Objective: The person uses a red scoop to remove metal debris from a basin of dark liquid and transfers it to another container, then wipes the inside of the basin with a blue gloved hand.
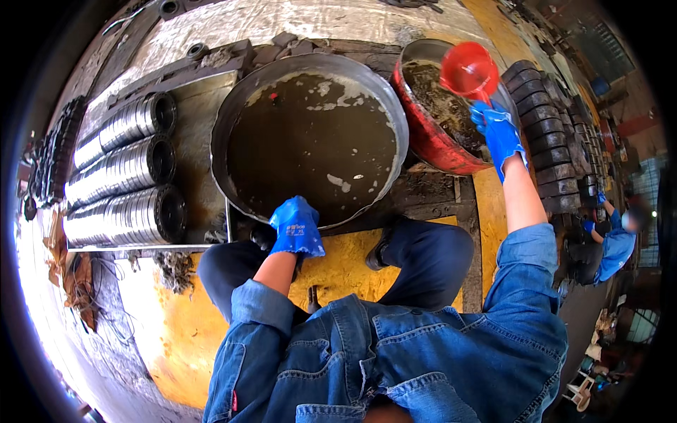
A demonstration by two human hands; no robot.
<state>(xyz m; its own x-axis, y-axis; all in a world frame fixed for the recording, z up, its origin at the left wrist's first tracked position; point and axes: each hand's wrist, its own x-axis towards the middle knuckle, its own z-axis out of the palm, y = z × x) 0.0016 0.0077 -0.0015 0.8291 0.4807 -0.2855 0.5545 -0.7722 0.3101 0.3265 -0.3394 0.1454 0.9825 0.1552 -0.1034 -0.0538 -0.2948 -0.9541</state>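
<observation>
My right hand (499,134), in a blue rubber glove, is closed round the handle of a red plastic dipper (470,69). The dipper's round bowl is above a red-sided tub (438,130) of murky, foamy liquid. My left hand (295,224), gloved in the same blue, is closed at the near rim of a wide round metal basin (220,158). The glove hides whether its fingers grip the rim or something else. Brown liquid with patches of pale foam fills much of the basin, and a small red thing (273,96) shows near its far left side.
Shiny ring-shaped metal parts (116,169) lie in three rows on a metal tray (201,106) to the left. More dark rings (539,120) are stacked at the right. Yellow boards (345,271) lie underfoot. Farther right, another person (615,243) in blue is bent at work.
</observation>
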